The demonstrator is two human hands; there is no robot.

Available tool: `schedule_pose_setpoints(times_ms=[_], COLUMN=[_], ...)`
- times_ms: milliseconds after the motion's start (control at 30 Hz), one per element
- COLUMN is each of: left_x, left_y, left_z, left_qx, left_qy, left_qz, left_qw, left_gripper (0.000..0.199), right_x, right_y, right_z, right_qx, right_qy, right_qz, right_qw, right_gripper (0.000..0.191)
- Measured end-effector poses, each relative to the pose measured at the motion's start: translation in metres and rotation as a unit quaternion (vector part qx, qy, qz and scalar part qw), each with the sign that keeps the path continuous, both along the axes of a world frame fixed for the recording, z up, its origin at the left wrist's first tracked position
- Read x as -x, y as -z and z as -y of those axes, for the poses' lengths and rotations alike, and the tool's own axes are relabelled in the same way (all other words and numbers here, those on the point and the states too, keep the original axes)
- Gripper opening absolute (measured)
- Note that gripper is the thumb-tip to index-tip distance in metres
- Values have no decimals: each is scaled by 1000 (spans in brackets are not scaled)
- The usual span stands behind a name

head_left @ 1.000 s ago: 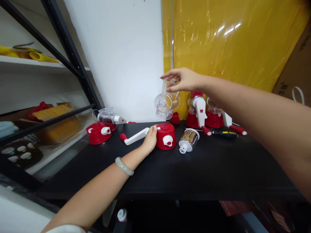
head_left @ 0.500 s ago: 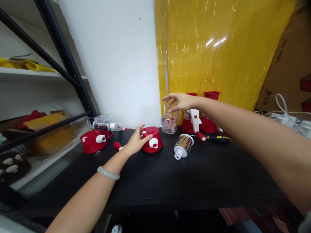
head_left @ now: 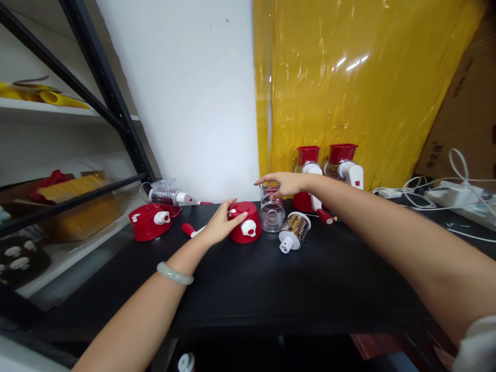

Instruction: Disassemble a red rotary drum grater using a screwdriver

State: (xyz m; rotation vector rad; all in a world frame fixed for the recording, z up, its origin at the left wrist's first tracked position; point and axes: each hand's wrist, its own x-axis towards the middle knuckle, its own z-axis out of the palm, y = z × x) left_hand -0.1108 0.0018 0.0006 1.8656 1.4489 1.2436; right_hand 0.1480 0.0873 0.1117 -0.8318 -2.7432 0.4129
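My left hand (head_left: 222,223) is wrapped around the side of a red grater base (head_left: 245,233) with a white knob, standing on the black tabletop. Just right of it, my right hand (head_left: 284,184) grips the top of a clear plastic grater housing (head_left: 272,216) from above, its fingers partly hiding the rim. A metal grater drum (head_left: 295,230) with a white end lies on its side near the housing. Left of my left hand is a red-and-white crank handle (head_left: 189,230), partly covered by the hand.
Two assembled red rotary graters (head_left: 341,152) stand at the back right, partly behind my right arm. Another red base (head_left: 149,222) sits at the left, near a clear housing holding a drum (head_left: 165,194). White cables and a power strip (head_left: 461,199) lie at far right; a black shelf frame (head_left: 120,113) rises left.
My right hand has come down and nearer with the clear housing, which now stands beside the red base and more upright. My left hand stays on the base.
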Motion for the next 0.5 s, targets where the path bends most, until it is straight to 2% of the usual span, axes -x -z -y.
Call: schedule_pose_setpoints(times_ms=[133, 267, 500], left_x=[8, 12, 10], left_y=[-4, -4, -2], left_z=[-5, -6, -2], left_qx=[-65, -77, -81], left_qy=[-35, -27, -30], left_qz=[-17, -84, -115], left_qw=[997, 993, 990], left_gripper=[65, 57, 58], right_x=[-6, -7, -5], right_y=[16, 28, 29], right_z=[4, 9, 13], right_qx=[-35, -72, -100], right_qy=[14, 21, 14], right_qz=[-37, -53, -55], right_qw=[999, 996, 993], right_gripper=[64, 59, 53])
